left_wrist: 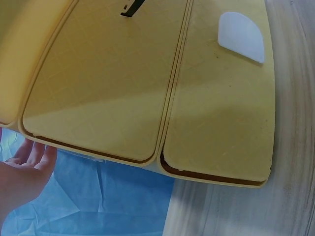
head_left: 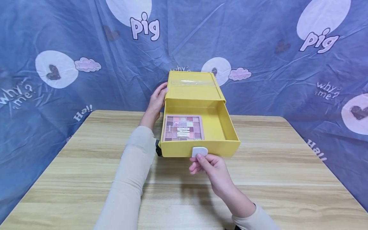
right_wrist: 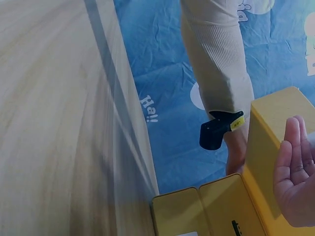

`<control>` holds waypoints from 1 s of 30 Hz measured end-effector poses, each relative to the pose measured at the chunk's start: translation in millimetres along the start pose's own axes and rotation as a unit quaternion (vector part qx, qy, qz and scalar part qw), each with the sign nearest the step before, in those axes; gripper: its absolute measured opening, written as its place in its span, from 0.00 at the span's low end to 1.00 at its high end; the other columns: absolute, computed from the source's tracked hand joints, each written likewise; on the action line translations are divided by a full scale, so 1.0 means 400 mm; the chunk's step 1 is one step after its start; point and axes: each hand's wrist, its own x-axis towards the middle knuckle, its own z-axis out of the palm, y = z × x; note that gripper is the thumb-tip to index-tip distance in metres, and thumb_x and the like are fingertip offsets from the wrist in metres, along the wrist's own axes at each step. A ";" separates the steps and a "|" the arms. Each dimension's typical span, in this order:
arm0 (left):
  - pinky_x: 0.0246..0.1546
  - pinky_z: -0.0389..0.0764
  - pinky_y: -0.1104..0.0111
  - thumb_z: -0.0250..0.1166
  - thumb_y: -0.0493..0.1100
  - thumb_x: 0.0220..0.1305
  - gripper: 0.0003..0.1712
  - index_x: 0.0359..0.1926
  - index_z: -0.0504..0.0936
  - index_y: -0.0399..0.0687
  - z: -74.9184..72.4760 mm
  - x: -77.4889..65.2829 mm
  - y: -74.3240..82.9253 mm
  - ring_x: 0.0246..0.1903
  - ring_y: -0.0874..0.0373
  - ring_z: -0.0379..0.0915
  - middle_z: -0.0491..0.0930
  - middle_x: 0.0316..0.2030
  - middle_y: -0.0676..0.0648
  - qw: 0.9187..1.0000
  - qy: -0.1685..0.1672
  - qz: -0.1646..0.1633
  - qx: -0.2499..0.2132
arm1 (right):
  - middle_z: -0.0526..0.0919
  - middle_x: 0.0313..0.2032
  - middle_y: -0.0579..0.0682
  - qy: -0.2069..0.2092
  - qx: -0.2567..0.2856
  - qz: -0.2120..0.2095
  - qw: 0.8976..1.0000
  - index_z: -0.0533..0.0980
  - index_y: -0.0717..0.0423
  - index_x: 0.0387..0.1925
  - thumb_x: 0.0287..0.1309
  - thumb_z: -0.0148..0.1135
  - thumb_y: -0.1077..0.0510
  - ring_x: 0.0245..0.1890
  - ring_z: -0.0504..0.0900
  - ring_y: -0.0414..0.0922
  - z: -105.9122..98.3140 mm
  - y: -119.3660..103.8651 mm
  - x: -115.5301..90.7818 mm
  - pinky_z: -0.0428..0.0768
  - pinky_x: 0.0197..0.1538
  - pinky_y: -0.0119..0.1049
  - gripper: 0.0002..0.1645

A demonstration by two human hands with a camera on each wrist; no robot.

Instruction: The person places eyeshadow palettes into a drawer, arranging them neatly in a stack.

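Note:
A yellow drawer cabinet (head_left: 195,91) stands on the table with its top drawer (head_left: 214,123) pulled out. Inside that drawer, against its left wall, lies an eyeshadow palette (head_left: 172,129) with lettering on its lid. My right hand (head_left: 217,174) pinches the white pull tab (head_left: 199,151) on the drawer front, thumb on its face and fingers below. Against the left side of the cabinet rests my left hand (head_left: 156,103), its fingers fairly straight. Lower drawer fronts (left_wrist: 98,93) show in the left wrist view, one with a white tab (left_wrist: 241,37) and one with a black piece (left_wrist: 132,7).
Beneath the cabinet is a light wood-grain table (head_left: 86,179). A blue printed cloth (head_left: 120,64) hangs behind it and at the sides. Clear tape (head_left: 192,83) crosses the cabinet top. A black wrist device (right_wrist: 216,132) sits on the left sleeve.

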 end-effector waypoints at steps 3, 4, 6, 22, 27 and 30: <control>0.29 0.65 0.76 0.52 0.44 0.60 0.23 0.57 0.67 0.49 0.000 -0.001 0.002 0.28 0.64 0.65 0.71 0.44 0.49 1.000 -0.003 -0.002 -0.008 | 0.80 0.19 0.49 0.004 0.003 -0.001 1.000 0.76 0.60 0.27 0.60 0.47 0.62 0.21 0.79 0.42 -0.001 -0.004 0.004 0.76 0.31 0.37 0.12; 0.31 0.65 0.75 0.52 0.44 0.60 0.23 0.57 0.67 0.48 0.000 -0.001 0.003 0.31 0.64 0.66 0.70 0.46 0.48 1.000 -0.004 -0.002 -0.011 | 0.80 0.19 0.49 0.006 0.001 0.000 1.000 0.76 0.61 0.27 0.60 0.47 0.62 0.21 0.78 0.42 -0.001 -0.005 0.006 0.76 0.31 0.37 0.12; 0.34 0.66 0.74 0.52 0.44 0.60 0.23 0.58 0.66 0.48 0.000 -0.002 0.004 0.34 0.63 0.66 0.70 0.48 0.47 1.000 -0.005 -0.002 -0.014 | 0.80 0.19 0.49 0.013 -0.001 0.003 1.000 0.76 0.63 0.28 0.59 0.48 0.61 0.21 0.78 0.42 -0.001 -0.009 0.010 0.76 0.30 0.37 0.13; 0.39 0.67 0.71 0.51 0.45 0.61 0.23 0.58 0.66 0.49 -0.001 -0.004 0.004 0.38 0.60 0.67 0.69 0.50 0.45 1.000 -0.014 -0.003 -0.017 | 0.79 0.19 0.51 0.049 0.000 0.001 0.999 0.74 0.76 0.31 0.56 0.53 0.52 0.21 0.78 0.43 -0.043 0.044 0.088 0.76 0.30 0.36 0.24; 0.37 0.67 0.72 0.51 0.45 0.60 0.24 0.58 0.66 0.49 0.000 -0.005 0.005 0.36 0.61 0.67 0.69 0.50 0.45 1.000 -0.010 -0.007 -0.014 | 0.80 0.21 0.55 0.016 0.017 -0.035 0.999 0.76 0.71 0.32 0.55 0.54 0.51 0.23 0.79 0.45 -0.073 0.086 0.128 0.76 0.31 0.38 0.22; 0.38 0.67 0.71 0.52 0.46 0.60 0.24 0.58 0.66 0.50 0.002 -0.004 0.004 0.37 0.60 0.67 0.69 0.50 0.45 1.000 -0.006 -0.009 -0.013 | 0.79 0.20 0.54 0.041 -0.002 -0.015 0.999 0.75 0.74 0.32 0.54 0.55 0.50 0.21 0.78 0.44 -0.045 0.039 0.131 0.76 0.31 0.37 0.24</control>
